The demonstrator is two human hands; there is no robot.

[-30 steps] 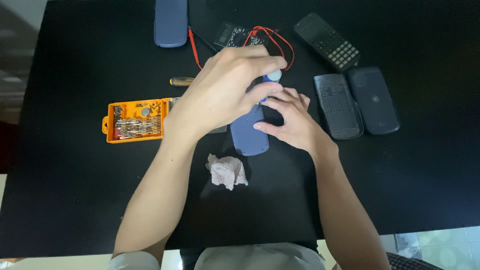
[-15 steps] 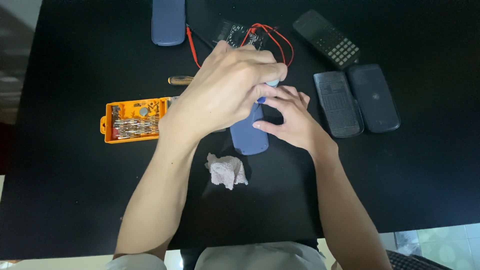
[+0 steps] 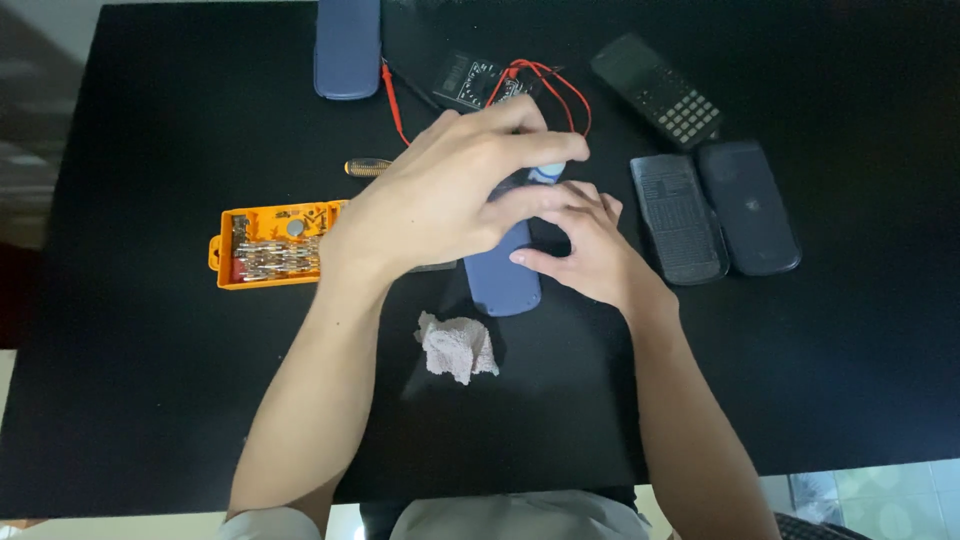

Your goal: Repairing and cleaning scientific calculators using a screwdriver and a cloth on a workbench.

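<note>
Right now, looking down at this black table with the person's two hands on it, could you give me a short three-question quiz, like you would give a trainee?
1. True or false: the orange plastic bit case lies open on the black table.
2. What lies nearest the person, just below the blue oblong device? A) crumpled pale tissue B) a red mug C) a metal spoon
3. Which hand rests beside the blue device on the side of the two dark calculator shells?

Key
1. True.
2. A, the crumpled pale tissue.
3. The right hand; the left hand arches over the device's top.
</note>
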